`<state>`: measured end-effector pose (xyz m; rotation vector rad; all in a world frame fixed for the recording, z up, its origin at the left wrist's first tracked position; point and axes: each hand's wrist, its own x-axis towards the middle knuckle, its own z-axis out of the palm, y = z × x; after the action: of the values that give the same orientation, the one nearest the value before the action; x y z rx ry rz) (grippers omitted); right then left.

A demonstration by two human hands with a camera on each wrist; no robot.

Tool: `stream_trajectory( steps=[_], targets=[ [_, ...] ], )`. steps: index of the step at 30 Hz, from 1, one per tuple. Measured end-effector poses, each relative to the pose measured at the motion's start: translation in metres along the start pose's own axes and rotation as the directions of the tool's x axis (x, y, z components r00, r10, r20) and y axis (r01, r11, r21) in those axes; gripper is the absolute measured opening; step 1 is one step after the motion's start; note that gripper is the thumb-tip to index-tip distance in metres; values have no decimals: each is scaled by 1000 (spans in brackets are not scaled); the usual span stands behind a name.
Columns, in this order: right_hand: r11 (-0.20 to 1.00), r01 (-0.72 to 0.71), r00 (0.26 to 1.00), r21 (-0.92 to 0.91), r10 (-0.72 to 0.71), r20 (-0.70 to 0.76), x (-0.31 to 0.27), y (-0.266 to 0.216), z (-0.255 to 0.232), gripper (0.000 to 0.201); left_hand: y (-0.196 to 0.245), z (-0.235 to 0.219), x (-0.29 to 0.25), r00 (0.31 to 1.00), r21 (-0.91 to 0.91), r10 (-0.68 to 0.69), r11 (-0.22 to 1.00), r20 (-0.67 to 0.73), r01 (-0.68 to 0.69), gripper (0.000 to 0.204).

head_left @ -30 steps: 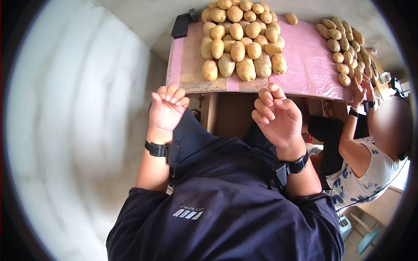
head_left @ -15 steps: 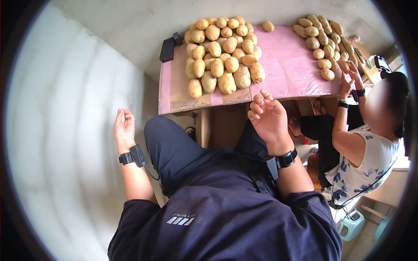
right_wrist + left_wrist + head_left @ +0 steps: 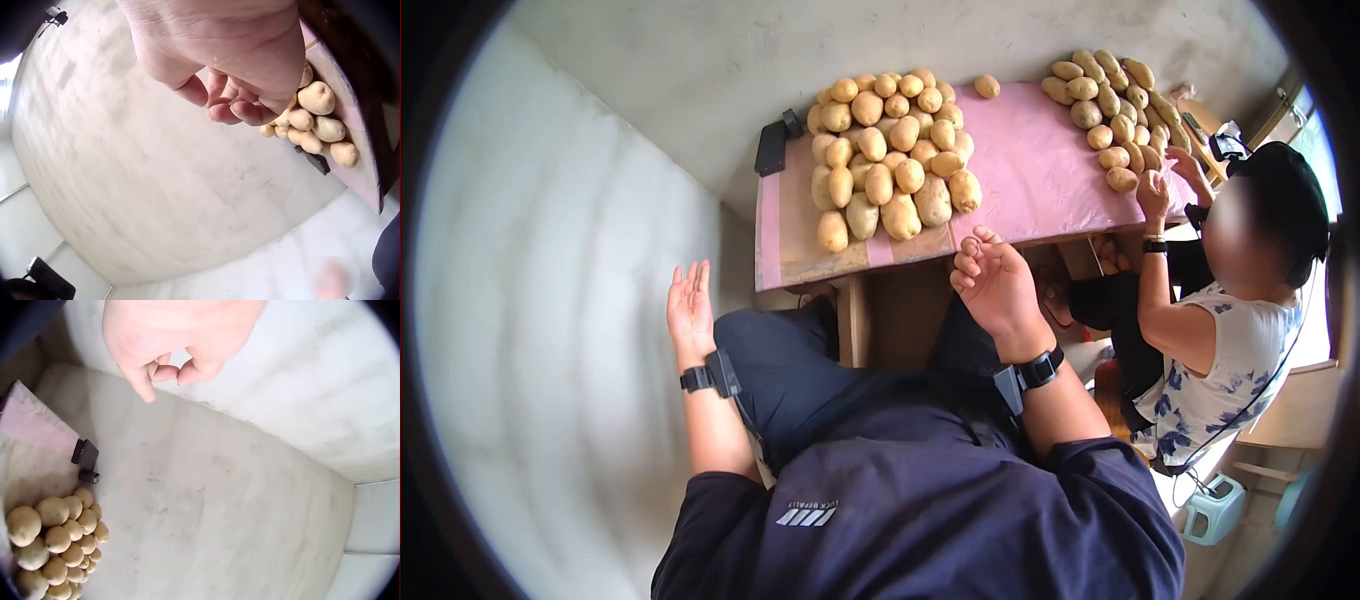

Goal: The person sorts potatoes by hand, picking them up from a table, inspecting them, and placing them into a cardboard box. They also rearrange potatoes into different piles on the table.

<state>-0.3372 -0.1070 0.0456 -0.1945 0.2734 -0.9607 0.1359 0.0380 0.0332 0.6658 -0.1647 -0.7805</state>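
Well, the left hand point(image 3: 691, 315) is loose and empty; the half-curled right hand point(image 3: 1000, 292), near potatoes point(image 3: 879, 185), seems empty.

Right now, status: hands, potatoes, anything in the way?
Left hand empty, off table. Right hand empty, near its edge. Larger potato pile stacked on top. No obstruction seen.

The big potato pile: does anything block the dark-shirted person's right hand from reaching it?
Nothing visible does. In the head view, the right hand is by the near edge of the pink-covered table, and only bare tabletop shows between it and the big potato pile.
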Motion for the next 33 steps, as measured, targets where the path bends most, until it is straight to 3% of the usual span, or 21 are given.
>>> stream_trajectory(
  steps=[3, 5, 6, 7, 9, 21, 25, 27, 30, 31, 33],
  targets=[
    [995, 18, 999, -101, -21, -28, -8, 0, 7, 17, -22, -6, 10, 998, -109, -51, 993, -42, 46, 53],
    [989, -26, 997, -145, 15, -80, -22, 1, 6, 15, -36, -26, 25, 970, -423, -224, 891, -92, 166, 41],
    [986, -36, 992, -163, 16, -122, -27, -1, 8, 16, -43, -22, 20, 947, -433, -267, 885, -177, 169, 22],
    [982, -37, 991, -185, 13, -131, -32, -4, 7, 16, -50, -30, 23, 943, -453, -280, 874, -181, 173, 22],
    [980, -70, 981, -187, 33, -193, -36, -11, 9, 16, -57, -35, 26, 965, -416, -261, 880, -25, 228, 12],
    [964, -126, 936, -234, 38, -349, -59, -11, 6, 18, -67, -16, 24, 938, -414, -343, 848, 47, 331, 22],
    [957, -140, 936, -254, 44, -350, -50, -14, -4, 29, -71, -33, 34, 936, -447, -322, 822, 145, 352, 19],
    [957, -120, 937, -265, 21, -348, -38, -20, -6, 35, -71, -51, 48, 842, -479, -413, 693, 347, 538, 19],
    [922, -161, 950, -353, 47, -309, -12, -36, -9, 46, -69, -45, 39, 830, -466, -376, 696, 412, 546, 15],
    [921, -163, 949, -353, 49, -310, -3, -40, -7, 46, -68, -36, 30, 831, -467, -376, 696, 410, 545, 15],
    [884, -177, 931, -434, 7, -364, 14, -46, -1, 46, -61, 4, 1, 928, -459, -373, 822, 14, 338, 16]
  ],
)
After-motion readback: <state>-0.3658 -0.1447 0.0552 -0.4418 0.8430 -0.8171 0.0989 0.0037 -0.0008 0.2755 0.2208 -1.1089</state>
